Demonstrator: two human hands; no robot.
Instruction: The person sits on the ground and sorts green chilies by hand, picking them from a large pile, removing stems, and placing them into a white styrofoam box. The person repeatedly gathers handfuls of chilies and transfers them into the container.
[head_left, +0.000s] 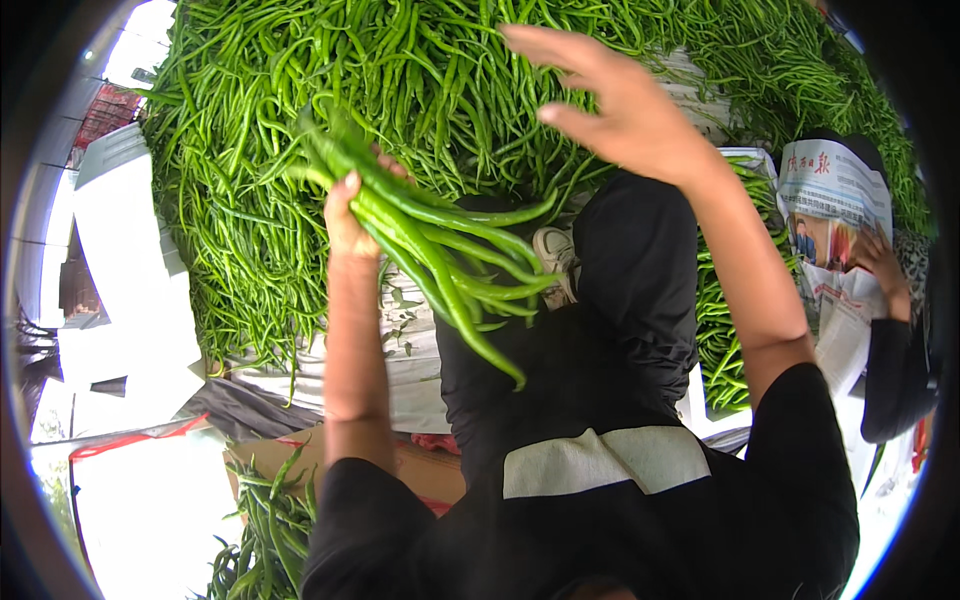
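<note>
My left hand (356, 206) grips a bunch of long green chili peppers (450, 262) near their stem ends. Their curved tips fan out to the right, above my lap. Up and to the right, my right hand (607, 105) is lifted with its fingers and thumb apart and nothing in it; motion blurs it a little. Beneath and beyond both hands spreads a large heap of green chili peppers (450, 82). Part of the heap behind the held bunch and my right forearm is hidden.
A white crate (694, 397) of chilies stands right of my knee. Beyond it a co-worker's hand (877, 259) rests on a newspaper (836, 187). At lower left, more peppers (270, 525) lie by a cardboard box (420, 472). White foam boxes (124, 262) stand at left.
</note>
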